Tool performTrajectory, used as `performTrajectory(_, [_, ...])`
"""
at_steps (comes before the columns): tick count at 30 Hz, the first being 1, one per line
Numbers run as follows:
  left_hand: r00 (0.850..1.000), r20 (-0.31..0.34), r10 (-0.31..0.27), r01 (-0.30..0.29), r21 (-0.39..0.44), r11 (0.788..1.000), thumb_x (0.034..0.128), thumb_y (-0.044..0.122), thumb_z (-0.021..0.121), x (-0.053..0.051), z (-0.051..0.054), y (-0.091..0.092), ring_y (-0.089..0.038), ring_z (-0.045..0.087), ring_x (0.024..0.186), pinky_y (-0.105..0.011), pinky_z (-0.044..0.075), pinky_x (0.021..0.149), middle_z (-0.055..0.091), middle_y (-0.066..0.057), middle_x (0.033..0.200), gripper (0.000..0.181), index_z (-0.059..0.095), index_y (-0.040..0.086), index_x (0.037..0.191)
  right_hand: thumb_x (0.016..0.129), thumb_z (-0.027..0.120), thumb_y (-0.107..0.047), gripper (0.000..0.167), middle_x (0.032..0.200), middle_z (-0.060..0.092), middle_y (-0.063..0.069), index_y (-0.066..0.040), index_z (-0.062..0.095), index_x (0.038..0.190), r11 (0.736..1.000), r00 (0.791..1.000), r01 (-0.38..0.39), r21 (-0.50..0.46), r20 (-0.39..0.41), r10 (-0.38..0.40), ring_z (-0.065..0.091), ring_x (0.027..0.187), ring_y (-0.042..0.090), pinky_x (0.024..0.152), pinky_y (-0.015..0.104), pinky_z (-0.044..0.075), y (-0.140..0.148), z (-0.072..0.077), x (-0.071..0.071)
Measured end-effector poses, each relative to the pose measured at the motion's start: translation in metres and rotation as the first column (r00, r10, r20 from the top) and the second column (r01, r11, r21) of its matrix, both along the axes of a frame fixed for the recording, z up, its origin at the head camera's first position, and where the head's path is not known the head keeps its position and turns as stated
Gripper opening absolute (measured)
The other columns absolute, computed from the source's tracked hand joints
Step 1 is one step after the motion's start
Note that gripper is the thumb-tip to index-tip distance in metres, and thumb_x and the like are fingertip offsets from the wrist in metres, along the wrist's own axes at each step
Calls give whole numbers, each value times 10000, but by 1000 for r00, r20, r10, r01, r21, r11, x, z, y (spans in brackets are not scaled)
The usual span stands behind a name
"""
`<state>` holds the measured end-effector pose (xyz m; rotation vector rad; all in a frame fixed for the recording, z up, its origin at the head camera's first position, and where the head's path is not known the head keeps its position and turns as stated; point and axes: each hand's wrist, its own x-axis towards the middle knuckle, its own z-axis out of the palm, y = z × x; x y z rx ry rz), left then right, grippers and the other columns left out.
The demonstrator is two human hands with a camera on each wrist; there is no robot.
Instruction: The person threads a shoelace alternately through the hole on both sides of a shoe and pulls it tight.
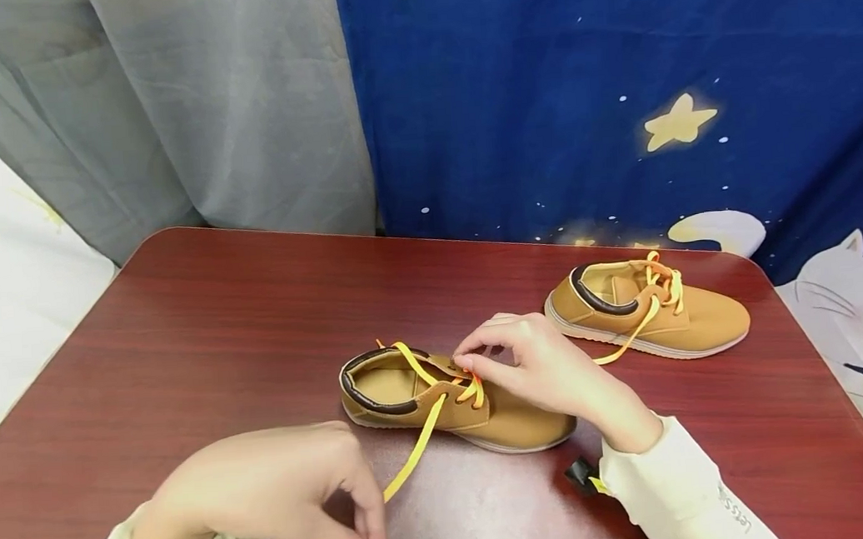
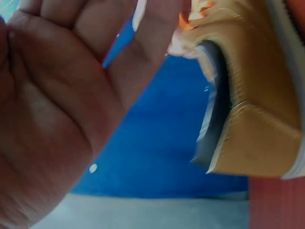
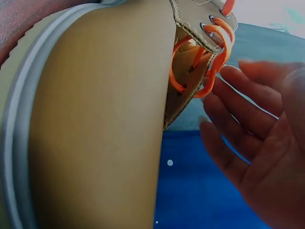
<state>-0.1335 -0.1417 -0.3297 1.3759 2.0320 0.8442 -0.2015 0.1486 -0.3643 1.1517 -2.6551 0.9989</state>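
A tan lace-up shoe [image 1: 525,422] stands upright mid-table, its toe to the right. Its yellow-orange shoelace [image 1: 417,450] runs from the near eyelets toward my left hand [image 1: 289,488], whose thumb and forefinger pinch the lace's orange tip, low in the head view. My right hand [image 1: 536,362] reaches over the shoe. Its thumb and fingertips sit close together by the far eyelet flap [image 1: 446,364]. In the right wrist view the fingers [image 3: 243,112] lie against or beside the orange lace loops [image 3: 220,52]; whether they pinch anything is unclear.
A second tan shoe [image 1: 705,317] with a loosely hanging lace stands at the back right. The reddish-brown table [image 1: 254,315] ends at grey [image 1: 255,106] and blue [image 1: 504,131] curtains. A small black object [image 1: 581,476] lies beside the right sleeve.
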Motion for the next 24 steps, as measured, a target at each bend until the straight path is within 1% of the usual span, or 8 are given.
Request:
performTrajectory(6, [988,108,111,-103,-76,992,856,163,776,-2,-15,19,183,561,689,-128,525,645,713,203,727,77,764,233,826,927,736,-299,224,1071,776,-83,-194,781,1120,994,1000,-7,108,22,5,725,1010,51,889,298,581,-1,2,1])
performTrajectory(12, [972,108,208,-186,-184,965,779,106,817,0,-31,32,152,558,605,-122,494,602,672,203,639,145,740,224,746,931,728,-292,235,1043,786,-66,-191,782,1136,986,1000,-2,169,-2,2,731,926,44,806,282,584,-2,1,3])
performTrajectory(15, [965,103,241,-213,-231,949,777,139,830,0,-35,36,132,577,621,-122,486,622,666,223,646,144,732,238,812,947,709,-285,222,1027,789,-53,-187,785,1132,981,999,-2,194,-44,11,737,924,65,807,295,585,-3,0,3])
performTrajectory(17, [967,96,237,-207,-247,946,786,178,832,-1,-37,36,131,584,661,-121,485,656,673,238,690,170,730,240,907,957,695,-279,215,1020,789,-45,-184,786,1127,978,998,-2,210,-68,16,741,936,80,819,308,585,-3,-1,4])
performTrajectory(20, [967,133,218,-191,-187,964,870,253,777,-5,-34,33,119,597,721,-131,497,710,683,230,758,184,708,223,1038,967,681,-258,199,1007,789,-40,-176,790,1111,975,996,-11,221,-87,31,743,938,93,828,314,585,-4,-1,4])
performTrajectory(22, [961,161,226,-219,-58,974,938,276,713,-9,-28,28,83,614,748,-162,524,717,681,199,802,131,707,208,1050,970,676,-244,180,987,787,-45,-174,796,1084,975,994,-21,222,-100,44,741,925,88,826,309,583,-5,-1,4])
performTrajectory(23, [951,184,249,-257,18,966,969,271,675,-11,-23,26,50,635,760,-187,539,715,694,165,811,97,711,201,1025,971,674,-238,170,977,786,-49,-174,798,1069,975,993,-25,222,-105,49,740,918,85,825,306,582,-5,-2,4])
performTrajectory(24, [936,179,304,-323,86,943,992,282,644,-13,-18,24,20,640,766,-204,542,717,692,147,812,100,717,213,988,972,672,-232,162,967,784,-54,-176,798,1056,974,993,-28,223,-109,54,738,910,81,824,305,581,-5,-1,3])
